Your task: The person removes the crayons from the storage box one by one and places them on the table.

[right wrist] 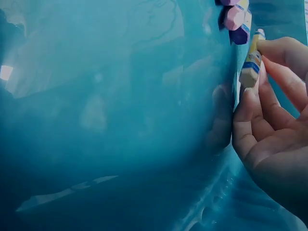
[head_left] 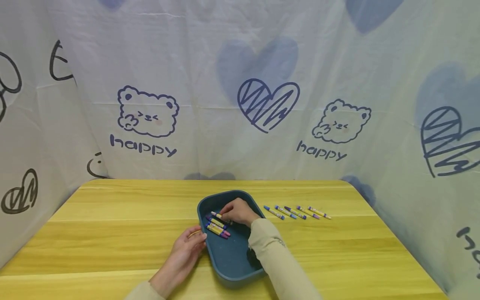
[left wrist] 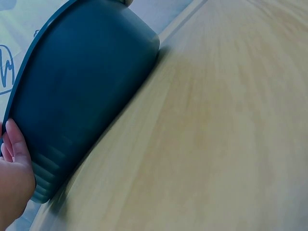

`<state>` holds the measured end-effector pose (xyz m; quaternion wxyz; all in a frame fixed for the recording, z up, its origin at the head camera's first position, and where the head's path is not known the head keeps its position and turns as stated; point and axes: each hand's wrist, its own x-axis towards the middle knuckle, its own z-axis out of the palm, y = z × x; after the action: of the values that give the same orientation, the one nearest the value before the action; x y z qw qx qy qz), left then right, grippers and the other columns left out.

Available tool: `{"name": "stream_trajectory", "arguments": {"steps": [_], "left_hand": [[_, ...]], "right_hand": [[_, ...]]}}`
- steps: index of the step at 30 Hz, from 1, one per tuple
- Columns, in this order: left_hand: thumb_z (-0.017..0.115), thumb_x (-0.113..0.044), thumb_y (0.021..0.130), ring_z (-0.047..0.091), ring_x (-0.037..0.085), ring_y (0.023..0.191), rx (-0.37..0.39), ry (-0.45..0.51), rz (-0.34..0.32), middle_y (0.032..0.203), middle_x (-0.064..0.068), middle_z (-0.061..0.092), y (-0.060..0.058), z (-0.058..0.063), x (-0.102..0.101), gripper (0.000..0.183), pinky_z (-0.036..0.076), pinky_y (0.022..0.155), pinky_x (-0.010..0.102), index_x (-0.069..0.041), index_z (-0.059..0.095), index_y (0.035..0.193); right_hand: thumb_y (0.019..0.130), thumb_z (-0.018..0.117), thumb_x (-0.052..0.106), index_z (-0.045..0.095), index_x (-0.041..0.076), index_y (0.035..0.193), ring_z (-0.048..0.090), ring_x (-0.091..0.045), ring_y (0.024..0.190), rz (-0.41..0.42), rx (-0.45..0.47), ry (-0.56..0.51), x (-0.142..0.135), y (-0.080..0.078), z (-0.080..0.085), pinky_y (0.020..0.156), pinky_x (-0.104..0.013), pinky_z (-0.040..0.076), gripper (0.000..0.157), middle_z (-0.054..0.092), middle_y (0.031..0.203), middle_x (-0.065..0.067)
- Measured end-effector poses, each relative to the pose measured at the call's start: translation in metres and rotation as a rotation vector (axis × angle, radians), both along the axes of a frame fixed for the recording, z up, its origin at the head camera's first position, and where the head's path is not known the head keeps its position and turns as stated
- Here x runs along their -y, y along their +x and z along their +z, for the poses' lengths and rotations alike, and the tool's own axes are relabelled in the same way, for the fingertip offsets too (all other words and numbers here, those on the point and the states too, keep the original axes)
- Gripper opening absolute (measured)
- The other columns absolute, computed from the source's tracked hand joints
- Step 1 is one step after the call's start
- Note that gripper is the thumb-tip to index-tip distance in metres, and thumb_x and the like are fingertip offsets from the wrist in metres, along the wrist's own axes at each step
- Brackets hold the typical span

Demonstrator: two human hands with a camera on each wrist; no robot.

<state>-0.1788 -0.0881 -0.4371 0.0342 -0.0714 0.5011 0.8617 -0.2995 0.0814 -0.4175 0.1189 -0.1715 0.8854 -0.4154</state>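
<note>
A dark blue-green bin (head_left: pixel 232 258) stands on the table, with several crayons (head_left: pixel 216 229) lying side by side at its left inner wall. My right hand (head_left: pixel 240 211) reaches inside it and pinches a crayon (right wrist: pixel 252 65) with a yellow wrapper, blue bands and a pale end. This crayon is close to the others in the bin, whose purple and pink ends (right wrist: pixel 235 18) show in the right wrist view. Against the bin's left outer side, near the rim, my left hand (head_left: pixel 187 248) rests with relaxed fingers (left wrist: pixel 18 142) touching the wall.
Several more crayons (head_left: pixel 296 212) lie in a slanted row on the table, right of the bin. The wood-grain table (head_left: pixel 123 233) runs back to a white printed curtain (head_left: pixel 210 125), which also hangs along both sides.
</note>
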Motion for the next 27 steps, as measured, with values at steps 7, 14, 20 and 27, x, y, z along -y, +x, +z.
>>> {"name": "stream_trajectory", "arguments": {"steps": [7, 14, 20, 27], "left_hand": [[0.057, 0.005, 0.091, 0.056, 0.009, 0.078, 0.012, -0.011, -0.007, 0.091, 0.001, 0.054, 0.000, 0.000, 0.001, 0.026, 0.049, 0.075, 0.022, 0.001, 0.046, 0.114], [0.056, 0.005, 0.090, 0.056, 0.009, 0.078, 0.005, -0.004, -0.006, 0.092, 0.001, 0.055, 0.000, -0.001, 0.001, 0.026, 0.049, 0.075, 0.022, 0.000, 0.045, 0.114], [0.056, 0.006, 0.090, 0.056, 0.009, 0.078, -0.003, -0.001, 0.001, 0.091, 0.000, 0.056, 0.000, -0.001, 0.001, 0.027, 0.049, 0.075, 0.022, 0.001, 0.046, 0.113], [0.059, 0.005, 0.089, 0.056, 0.009, 0.078, -0.018, 0.005, -0.005, 0.090, 0.001, 0.056, 0.000, -0.002, 0.001, 0.028, 0.049, 0.075, 0.021, 0.001, 0.046, 0.113]], "right_hand": [[0.084, 0.072, 0.007, 0.075, 0.001, 0.096, 0.060, -0.011, 0.069, -0.017, -0.011, -0.042, 0.002, 0.001, 0.003, 0.063, -0.026, 0.052, 0.014, 0.070, 0.086, -0.005], [0.083, 0.071, 0.008, 0.075, 0.002, 0.095, 0.058, -0.009, 0.066, -0.001, -0.049, -0.061, 0.003, 0.003, 0.009, 0.059, -0.024, 0.050, 0.014, 0.070, 0.081, -0.003], [0.083, 0.071, 0.009, 0.076, 0.004, 0.095, 0.058, -0.013, 0.064, 0.002, -0.072, -0.080, 0.004, 0.003, 0.011, 0.056, -0.023, 0.047, 0.015, 0.070, 0.083, -0.003], [0.087, 0.070, 0.013, 0.075, 0.005, 0.099, 0.063, -0.026, 0.081, -0.021, -0.048, -0.153, 0.001, 0.004, 0.021, 0.067, -0.029, 0.051, 0.015, 0.070, 0.090, -0.003]]}}
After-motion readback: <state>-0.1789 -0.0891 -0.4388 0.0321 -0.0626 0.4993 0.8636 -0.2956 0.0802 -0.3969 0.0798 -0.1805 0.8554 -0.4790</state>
